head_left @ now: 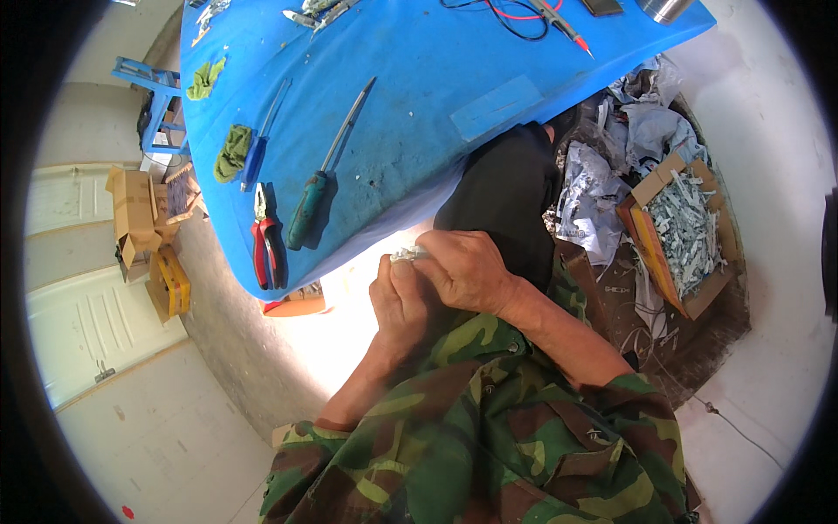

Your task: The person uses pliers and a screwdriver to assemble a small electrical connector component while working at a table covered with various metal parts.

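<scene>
Both my hands meet just below the near edge of the blue table (pixel 419 113). My left hand (pixel 397 306) and my right hand (pixel 463 271) pinch a small white part (pixel 407 254) between their fingertips. The part is mostly hidden by my fingers, so its shape is unclear. My camouflage sleeves fill the lower middle of the view.
On the table lie red-handled pliers (pixel 265 240), a green-handled screwdriver (pixel 321 179), a blue-handled screwdriver (pixel 260 144), two green rags (pixel 232 150) and red and black test leads (pixel 524 13). A cardboard box of small white parts (pixel 685 231) sits on the floor at right, beside crumpled paper. Cardboard boxes (pixel 144 236) stand at left.
</scene>
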Motion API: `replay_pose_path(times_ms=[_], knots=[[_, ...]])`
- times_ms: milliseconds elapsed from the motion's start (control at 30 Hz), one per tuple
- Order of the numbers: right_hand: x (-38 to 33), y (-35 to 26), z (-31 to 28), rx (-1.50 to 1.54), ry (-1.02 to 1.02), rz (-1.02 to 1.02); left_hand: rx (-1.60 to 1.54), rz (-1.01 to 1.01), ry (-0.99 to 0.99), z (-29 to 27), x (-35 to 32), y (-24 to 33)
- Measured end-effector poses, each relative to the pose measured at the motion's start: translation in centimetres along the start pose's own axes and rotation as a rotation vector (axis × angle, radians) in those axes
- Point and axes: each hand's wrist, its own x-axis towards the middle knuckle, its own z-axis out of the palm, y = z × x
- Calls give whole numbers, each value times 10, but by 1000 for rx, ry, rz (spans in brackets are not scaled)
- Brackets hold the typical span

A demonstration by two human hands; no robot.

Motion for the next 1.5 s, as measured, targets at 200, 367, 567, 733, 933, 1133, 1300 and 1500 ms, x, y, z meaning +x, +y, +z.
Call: replay_pose_path(times_ms=[200,367,567,733,933,1133,1300,1500], knots=[[0,2,-2,-18,4,-4,19,1,131,19,-3,-9],[-3,2,1,-73,127,-21,-60,-35,123,25,-3,-15],[-6,4,-1,-59,159,-18,-23,5,139,33,-2,-22],[-9,3,-3,-30,85,-14,220,182,113,22,-2,-34],[-9,-14,-14,138,-67,77,198,218,-65,-6,4,-25],[2,-12,-35,240,-289,148,205,315,-181,-23,13,-28],[2,-9,-27,61,-235,48,228,294,-172,-28,10,-32],[-7,-3,-7,26,-18,26,255,300,-60,-9,11,-22]])
